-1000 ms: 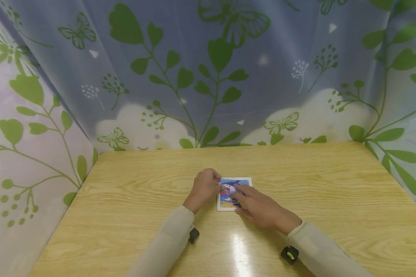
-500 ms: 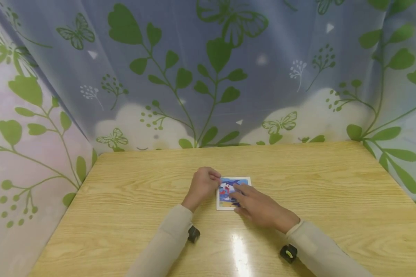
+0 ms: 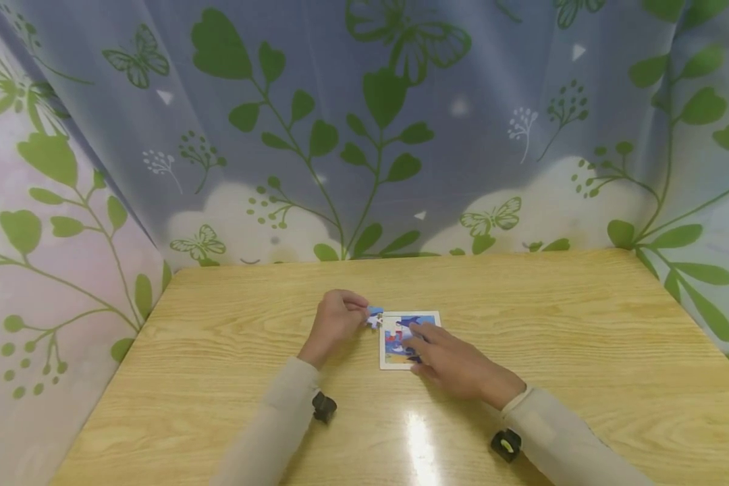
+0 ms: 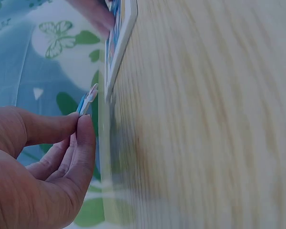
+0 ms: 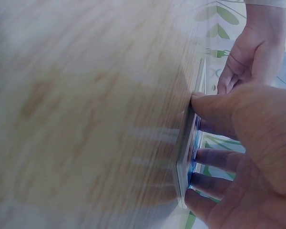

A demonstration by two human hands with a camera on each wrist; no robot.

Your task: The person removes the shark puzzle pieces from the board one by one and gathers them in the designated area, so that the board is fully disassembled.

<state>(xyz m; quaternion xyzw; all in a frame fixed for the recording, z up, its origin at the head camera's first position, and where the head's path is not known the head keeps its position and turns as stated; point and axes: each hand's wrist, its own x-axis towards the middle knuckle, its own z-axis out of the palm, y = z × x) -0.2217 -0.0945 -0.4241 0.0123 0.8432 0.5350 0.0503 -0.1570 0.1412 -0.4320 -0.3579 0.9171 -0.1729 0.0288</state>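
Between thumb and forefinger, my left hand [image 3: 335, 320] pinches a jigsaw piece [image 3: 374, 317], blue and white with knobbed edges. It is held just off the left edge of a small square jigsaw puzzle [image 3: 393, 356], which has a white border and a sea-animal picture. A pale gap shows at the puzzle's upper left. My right hand [image 3: 464, 368] rests on the puzzle's right part, fingers spread over the picture and hiding some of it. In the right wrist view its thumb [image 5: 212, 106] touches the near edge. The left wrist view shows the piece [image 4: 87, 101] edge-on, tilted at the fingertips.
The puzzle lies on a wood-grain table [image 3: 249, 304]. A curtain [image 3: 316, 155] with leaves and butterflies hangs along the back and both sides. Each wrist carries a small black camera, such as the one under the right sleeve [image 3: 506, 445].
My left hand has moved left, drawing the jigsaw piece out of the puzzle's upper left corner and leaving a pale gap. My right hand stays in place on the puzzle.
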